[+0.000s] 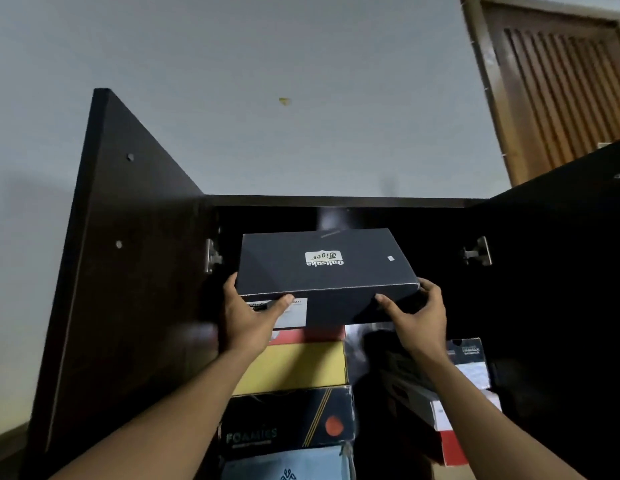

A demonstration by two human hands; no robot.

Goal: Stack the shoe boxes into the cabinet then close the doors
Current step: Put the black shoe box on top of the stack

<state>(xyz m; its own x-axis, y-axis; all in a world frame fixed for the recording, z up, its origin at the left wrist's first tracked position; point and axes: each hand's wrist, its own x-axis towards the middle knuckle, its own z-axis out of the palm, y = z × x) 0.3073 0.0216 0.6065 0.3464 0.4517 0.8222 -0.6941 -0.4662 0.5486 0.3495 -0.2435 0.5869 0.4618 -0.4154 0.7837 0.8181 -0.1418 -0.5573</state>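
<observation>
Past the open dark brown wooden left door (pixel 128 271), we are seeing the left hand (pixel 249 320) gripping the near left corner of the dark navy cardboard shoe box (pixel 322 265), thumb pressing its front face and fingers curling up its side. The box is hovering or resting, we cannot tell which, over a yellow cardboard box (pixel 301 367) in the cabinet's mouth. The right hand (pixel 419 317) is clasping its near right corner likewise, beside the open right door (pixel 561 271).
</observation>
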